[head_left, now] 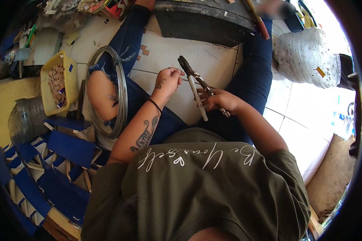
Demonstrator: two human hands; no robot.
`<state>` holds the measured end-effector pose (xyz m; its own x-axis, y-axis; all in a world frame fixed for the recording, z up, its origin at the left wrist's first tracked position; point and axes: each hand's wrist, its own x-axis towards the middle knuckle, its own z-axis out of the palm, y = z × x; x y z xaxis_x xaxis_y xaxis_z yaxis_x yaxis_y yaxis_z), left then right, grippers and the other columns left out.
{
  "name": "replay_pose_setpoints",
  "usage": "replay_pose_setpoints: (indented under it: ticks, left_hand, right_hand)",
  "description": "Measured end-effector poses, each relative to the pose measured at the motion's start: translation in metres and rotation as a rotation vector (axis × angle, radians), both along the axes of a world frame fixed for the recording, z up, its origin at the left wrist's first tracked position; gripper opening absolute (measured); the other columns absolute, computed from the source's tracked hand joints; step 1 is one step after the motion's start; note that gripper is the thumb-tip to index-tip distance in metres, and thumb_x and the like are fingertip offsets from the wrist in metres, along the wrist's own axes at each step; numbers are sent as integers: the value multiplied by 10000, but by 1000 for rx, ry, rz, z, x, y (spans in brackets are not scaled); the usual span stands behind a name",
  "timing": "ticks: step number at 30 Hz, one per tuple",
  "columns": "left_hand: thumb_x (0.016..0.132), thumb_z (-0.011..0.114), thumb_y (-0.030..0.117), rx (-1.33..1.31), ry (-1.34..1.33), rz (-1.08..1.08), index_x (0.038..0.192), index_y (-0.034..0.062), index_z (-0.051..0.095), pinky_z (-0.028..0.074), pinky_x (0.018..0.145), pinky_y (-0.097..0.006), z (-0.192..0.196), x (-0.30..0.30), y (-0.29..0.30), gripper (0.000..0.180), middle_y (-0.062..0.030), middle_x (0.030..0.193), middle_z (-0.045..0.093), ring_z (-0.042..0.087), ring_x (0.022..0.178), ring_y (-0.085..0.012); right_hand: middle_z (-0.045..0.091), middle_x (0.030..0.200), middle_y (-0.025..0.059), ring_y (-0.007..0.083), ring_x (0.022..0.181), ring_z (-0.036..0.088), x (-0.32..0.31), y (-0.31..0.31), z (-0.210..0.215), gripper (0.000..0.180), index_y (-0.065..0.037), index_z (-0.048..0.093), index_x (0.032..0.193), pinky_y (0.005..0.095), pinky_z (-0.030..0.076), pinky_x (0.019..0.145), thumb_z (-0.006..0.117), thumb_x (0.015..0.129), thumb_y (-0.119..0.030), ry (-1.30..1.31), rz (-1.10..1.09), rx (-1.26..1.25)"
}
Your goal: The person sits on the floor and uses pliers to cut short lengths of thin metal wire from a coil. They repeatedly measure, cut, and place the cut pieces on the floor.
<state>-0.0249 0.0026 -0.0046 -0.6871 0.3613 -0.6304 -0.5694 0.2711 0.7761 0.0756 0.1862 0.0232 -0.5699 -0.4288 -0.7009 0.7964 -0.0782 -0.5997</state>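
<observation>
My right hand (223,101) grips a pair of long-handled pliers (192,76), its fingers around the spread handles. One handle is pale, the other dark with white patches, and the jaws point away from me. Close to the left of the jaws is my left hand (169,80), its fingers closed in a pinch. Whatever thin thing may be in that pinch is too small to make out. A coil of grey wire (93,114) hangs around my bent left knee. A few thin wire pieces (197,58) lie on the tiles beyond the pliers.
A yellow tub (73,89) of small brown pieces stands at the left. Blue panelled pieces with pale wooden slats (70,148) pile at lower left. A dark block (197,30) lies ahead between my legs, a hammer-like handle (261,28) on it. At right sits a wrapped bundle (305,56).
</observation>
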Motion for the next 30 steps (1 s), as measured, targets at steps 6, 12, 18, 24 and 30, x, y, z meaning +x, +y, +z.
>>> replay_pose_setpoints:
  ticks: [6,12,18,24,30]
  left_hand:
    - [894,422,139,-86,125,-123,841,0,558,329,436,-201,-6,-5,-1,201,0,568,488,389,455,-60]
    - [906,398,159,-198,160,-236,855,9,567,345,428,-215,-6,-5,-1,232,-14,572,508,413,464,-63]
    - [910,382,179,-243,152,-422,857,10,575,376,456,-232,7,0,-25,262,-23,567,525,454,480,-84]
    - [898,404,176,-296,324,-359,835,-4,584,411,498,-280,-18,10,-6,262,-49,574,537,501,507,-127]
    - [891,422,174,-333,348,-348,815,-5,588,431,533,-285,-40,13,1,255,-70,607,568,530,531,-151]
  right_hand:
    - [551,1065,141,216,969,554,-6,-3,-6,545,43,430,1195,298,447,810,468,660,-50,70,136,167]
    - [578,908,133,243,835,614,-9,-5,-16,308,40,513,966,321,484,755,470,674,-48,-48,101,96]
    - [574,800,119,243,750,617,-5,-10,-24,217,27,519,912,323,508,667,502,715,-61,-119,-139,154]
    - [564,750,114,206,642,586,-5,-21,-40,259,13,507,947,320,490,580,565,723,-103,-163,-266,201]
    - [542,691,108,204,567,548,-4,-24,-60,211,19,525,826,337,444,493,570,722,-160,-134,-237,364]
